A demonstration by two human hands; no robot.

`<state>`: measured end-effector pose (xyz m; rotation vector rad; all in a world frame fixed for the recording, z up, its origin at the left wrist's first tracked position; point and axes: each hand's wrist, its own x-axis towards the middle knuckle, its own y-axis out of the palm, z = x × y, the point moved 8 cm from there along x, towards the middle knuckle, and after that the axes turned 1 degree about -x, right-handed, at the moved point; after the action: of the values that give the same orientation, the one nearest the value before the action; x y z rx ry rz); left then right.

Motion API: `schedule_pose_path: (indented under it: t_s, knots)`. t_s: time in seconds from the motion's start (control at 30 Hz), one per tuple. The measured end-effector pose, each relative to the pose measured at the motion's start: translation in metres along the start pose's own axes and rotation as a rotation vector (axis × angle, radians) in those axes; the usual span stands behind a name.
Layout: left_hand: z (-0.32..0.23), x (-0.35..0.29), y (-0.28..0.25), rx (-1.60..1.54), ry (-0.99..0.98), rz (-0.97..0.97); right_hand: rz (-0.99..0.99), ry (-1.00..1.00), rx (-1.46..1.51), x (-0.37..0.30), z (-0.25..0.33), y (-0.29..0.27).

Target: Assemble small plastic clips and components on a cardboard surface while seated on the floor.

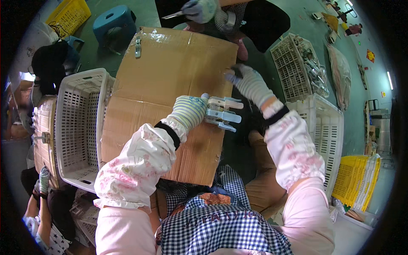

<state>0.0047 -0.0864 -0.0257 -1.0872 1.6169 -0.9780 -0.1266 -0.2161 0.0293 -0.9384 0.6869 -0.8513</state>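
Note:
My left hand (187, 111), in a striped knit glove, rests over the right edge of a brown cardboard sheet (148, 85). Its fingers are closed on a small stack of white and pale-blue plastic clips (222, 113), whose paired ends jut out past the cardboard's edge. Beyond and to the right of them, my right hand (253, 86), gloved alike, hovers beside the sheet with its fingers apart and nothing visible in them. A single small clip (137, 47) lies at the cardboard's far left corner.
White plastic crates stand left (80, 127) and right (327, 136) of the cardboard. A farther crate (293, 63) holds many metallic-looking pieces. Across from me, a co-worker's gloved hand (199, 10) holds a thin item. A blue stool (114, 23) and yellow crate (70, 17) stand far left.

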Motion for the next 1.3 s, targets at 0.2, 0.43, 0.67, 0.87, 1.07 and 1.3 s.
schedule_pose_path:
  t_s: [0.2,0.43,0.67,0.87,1.07,1.3]
  knots:
    - [-0.002,0.0,0.002,-0.02,0.015,-0.031,0.003,0.306,-0.2,0.037,-0.025,0.02]
    - [-0.008,0.004,0.001,0.002,0.028,-0.027,0.176,-0.025,-0.085,0.031,-0.008,0.002]
    - [-0.002,-0.003,-0.003,-0.051,-0.036,-0.007,0.087,-0.253,0.054,-0.069,0.084,-0.009]
    - [-0.004,0.005,0.001,-0.049,-0.025,0.001,-0.343,-0.59,-0.087,-0.132,0.103,0.018]
    - [0.005,0.009,0.006,-0.02,-0.062,-0.009,-0.362,-0.681,-0.547,-0.161,0.109,0.056]
    - [0.018,-0.029,-0.009,-0.158,-0.107,-0.154,-0.358,-0.613,-0.469,-0.152,0.122,0.062]
